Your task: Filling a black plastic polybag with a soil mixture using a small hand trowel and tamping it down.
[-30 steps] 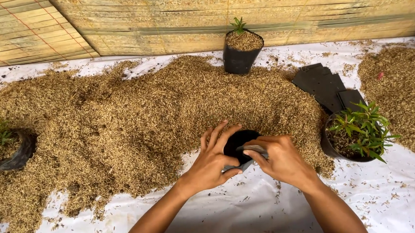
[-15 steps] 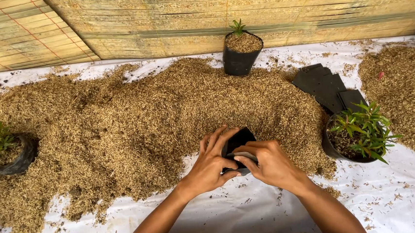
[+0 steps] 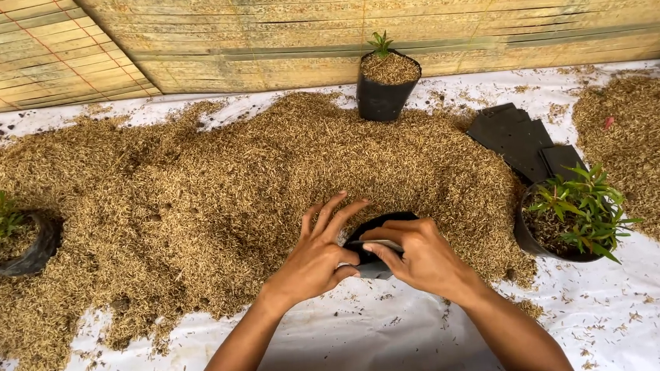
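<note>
Now both hands pinch the rim of a small black plastic nursery bag (image 3: 372,233) at the near edge of the brown rice-husk heap (image 3: 192,210): left hand (image 3: 316,260) and right hand (image 3: 424,256) closed on it.

husk heap (image 3: 192,210), potted seedlings (image 3: 387,77), bamboo wall (image 3: 411,17)

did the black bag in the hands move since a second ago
Cannot tell. The black bag sits at the same edge of the husk pile, about as far from the potted plant; both hands grip it.
</note>
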